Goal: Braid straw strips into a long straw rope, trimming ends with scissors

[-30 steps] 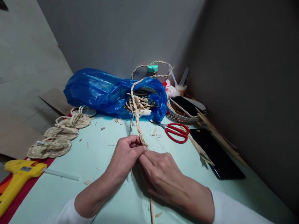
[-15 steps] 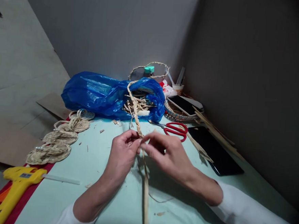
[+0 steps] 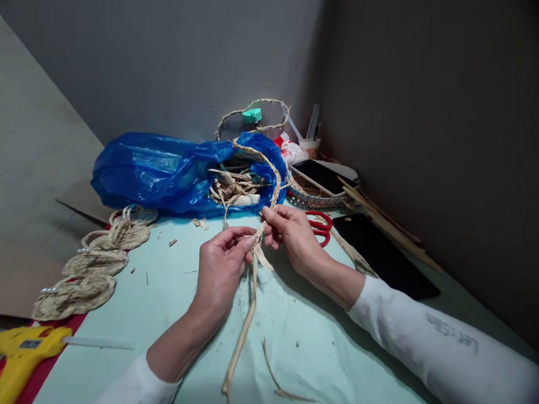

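As I watch from afar, fingers of the left hand [image 3: 221, 266] and right hand [image 3: 297, 236] pinch a tan, straw-like braid [image 3: 276, 187]. Behind lies a shiny blue plastic bag [image 3: 156, 166].

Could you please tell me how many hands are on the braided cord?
2. The left hand pinches the braided cord near its loose strands; the right hand holds it slightly farther up, toward the blue bag. No other hand is in view.
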`<state>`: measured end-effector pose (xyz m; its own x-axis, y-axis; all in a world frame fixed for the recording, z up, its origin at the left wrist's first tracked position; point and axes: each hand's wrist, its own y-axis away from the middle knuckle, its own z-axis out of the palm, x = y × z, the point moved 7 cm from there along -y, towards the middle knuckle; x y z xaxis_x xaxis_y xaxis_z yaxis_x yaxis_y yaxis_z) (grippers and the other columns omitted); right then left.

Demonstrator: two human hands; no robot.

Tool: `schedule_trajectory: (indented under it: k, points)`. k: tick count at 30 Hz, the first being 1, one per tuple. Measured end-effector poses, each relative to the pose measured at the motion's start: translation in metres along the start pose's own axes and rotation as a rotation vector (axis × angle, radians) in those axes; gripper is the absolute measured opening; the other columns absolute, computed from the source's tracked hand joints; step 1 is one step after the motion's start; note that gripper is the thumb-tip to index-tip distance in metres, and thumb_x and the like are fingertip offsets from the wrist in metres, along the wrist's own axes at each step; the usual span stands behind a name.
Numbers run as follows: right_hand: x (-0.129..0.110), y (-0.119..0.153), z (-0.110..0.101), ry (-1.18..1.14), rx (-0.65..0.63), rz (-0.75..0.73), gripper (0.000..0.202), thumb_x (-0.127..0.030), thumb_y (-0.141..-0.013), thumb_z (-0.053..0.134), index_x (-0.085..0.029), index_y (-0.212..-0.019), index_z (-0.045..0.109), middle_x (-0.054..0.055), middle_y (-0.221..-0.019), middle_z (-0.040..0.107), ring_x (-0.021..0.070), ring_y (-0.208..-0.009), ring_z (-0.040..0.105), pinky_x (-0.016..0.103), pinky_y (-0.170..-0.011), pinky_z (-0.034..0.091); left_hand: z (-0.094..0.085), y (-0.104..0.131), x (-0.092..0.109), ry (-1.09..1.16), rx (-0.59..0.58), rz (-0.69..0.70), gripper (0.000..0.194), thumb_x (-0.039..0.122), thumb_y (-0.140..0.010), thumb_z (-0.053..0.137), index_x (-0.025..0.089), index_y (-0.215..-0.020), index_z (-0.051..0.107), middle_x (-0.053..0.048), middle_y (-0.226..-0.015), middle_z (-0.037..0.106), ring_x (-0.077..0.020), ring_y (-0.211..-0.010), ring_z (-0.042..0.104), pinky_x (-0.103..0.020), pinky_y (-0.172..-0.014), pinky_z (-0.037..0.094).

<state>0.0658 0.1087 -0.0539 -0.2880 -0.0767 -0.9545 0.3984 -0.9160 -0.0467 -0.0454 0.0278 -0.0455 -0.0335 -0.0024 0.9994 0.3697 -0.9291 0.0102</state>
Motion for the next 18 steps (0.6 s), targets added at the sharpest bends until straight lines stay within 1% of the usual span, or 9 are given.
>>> schedule_trajectory:
  k: [2,3,7,9,11,14,16,18]
  points:
    - [0.003,0.001,0.000,-0.054,-0.017,0.043,0.034,-0.043,-0.078,0.069,-0.015,-0.070,0.051,-0.003,-0.059,0.055,0.0065,-0.049,0.051,0.017,-0.046,0.039,0.000,0.000,0.002,0.000,0.023,0.014,0.022,0.027,-0.072,0.072,0.014,-0.088,0.064,0.003,-0.063,0.060,-0.0053,-0.051,0.049,-0.015,-0.047,0.035]
    - [0.004,0.003,0.004,-0.086,-0.059,0.080,0.032,-0.041,-0.078,0.070,-0.015,-0.072,0.052,-0.003,-0.061,0.055,0.0065,-0.052,0.052,0.018,-0.050,0.042,-0.002,0.000,0.003,-0.009,0.035,0.027,0.022,0.026,-0.072,0.072,0.015,-0.089,0.063,0.004,-0.062,0.060,-0.0055,-0.051,0.050,-0.015,-0.047,0.037]
    - [0.013,0.025,0.031,-0.179,-0.362,0.237,0.031,-0.041,-0.080,0.069,-0.014,-0.080,0.056,-0.002,-0.069,0.057,0.0082,-0.062,0.056,0.022,-0.063,0.047,-0.006,0.004,0.011,-0.057,0.037,0.095,0.018,0.025,-0.076,0.068,0.017,-0.089,0.058,0.005,-0.063,0.060,-0.0080,-0.053,0.055,-0.018,-0.051,0.045]
    - [0.014,0.035,0.041,-0.199,-0.459,0.257,0.032,-0.044,-0.083,0.066,-0.013,-0.080,0.057,0.000,-0.071,0.057,0.0096,-0.065,0.056,0.025,-0.067,0.048,-0.008,0.006,0.013,-0.086,0.032,0.100,0.016,0.026,-0.077,0.065,0.018,-0.088,0.057,0.005,-0.064,0.060,-0.0095,-0.052,0.056,-0.020,-0.051,0.048]
    - [0.013,0.041,0.047,-0.216,-0.495,0.256,0.032,-0.044,-0.085,0.063,-0.013,-0.082,0.057,0.000,-0.073,0.056,0.0100,-0.066,0.056,0.027,-0.070,0.049,-0.011,0.007,0.015,-0.136,0.056,0.114,0.013,0.026,-0.077,0.064,0.018,-0.086,0.058,0.004,-0.065,0.060,-0.0099,-0.053,0.057,-0.020,-0.051,0.048]
    - [0.012,0.046,0.050,-0.185,-0.522,0.248,0.027,-0.041,-0.086,0.062,-0.014,-0.088,0.058,0.001,-0.080,0.055,0.0106,-0.069,0.056,0.028,-0.071,0.048,-0.015,0.008,0.021,-0.221,0.098,0.184,0.008,0.024,-0.077,0.063,0.018,-0.080,0.060,0.002,-0.068,0.061,-0.0097,-0.057,0.057,-0.020,-0.055,0.046]
    - [0.010,0.047,0.049,-0.085,-0.515,0.209,0.024,-0.038,-0.087,0.060,-0.014,-0.089,0.057,0.001,-0.081,0.054,0.0095,-0.066,0.052,0.026,-0.068,0.047,-0.016,0.008,0.024,-0.268,0.098,0.215,0.006,0.024,-0.078,0.062,0.018,-0.078,0.060,0.002,-0.069,0.062,-0.0098,-0.057,0.056,-0.020,-0.056,0.045]
    - [0.007,0.046,0.045,0.064,-0.484,0.160,0.023,-0.037,-0.090,0.053,-0.014,-0.087,0.057,0.000,-0.076,0.050,0.0079,-0.059,0.046,0.023,-0.060,0.042,-0.016,0.010,0.027,-0.338,0.103,0.242,0.005,0.024,-0.079,0.060,0.019,-0.078,0.060,0.002,-0.070,0.063,-0.0110,-0.059,0.056,-0.021,-0.057,0.044]
